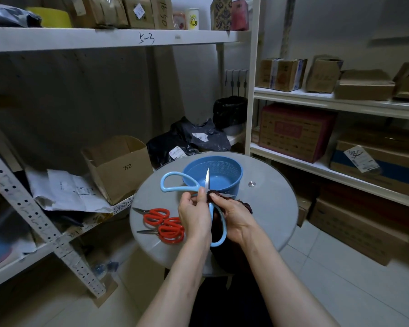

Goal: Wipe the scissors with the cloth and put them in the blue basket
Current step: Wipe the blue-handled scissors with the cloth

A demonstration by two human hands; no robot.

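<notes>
We are in the middle of the wiping. Our left hand (194, 215) pinches the blue scissors (207, 182) near the spot where the two blades meet. The scissors are wide open, and one blade points up past our fingers. Our right hand (234, 215) is curled round the dark cloth (247, 205) and presses it on the other blade, just beside the left hand. The blue basket (234, 182) sits on the table (269, 208) just past both hands, and we see nothing in it. Two pairs of red scissors (163, 223) lie on the table to the left of our left hand, and no hand touches them. So we think no scissors are put away yet. We have to finish this pair, drop it in the basket, and most likely clean the red ones too.
</notes>
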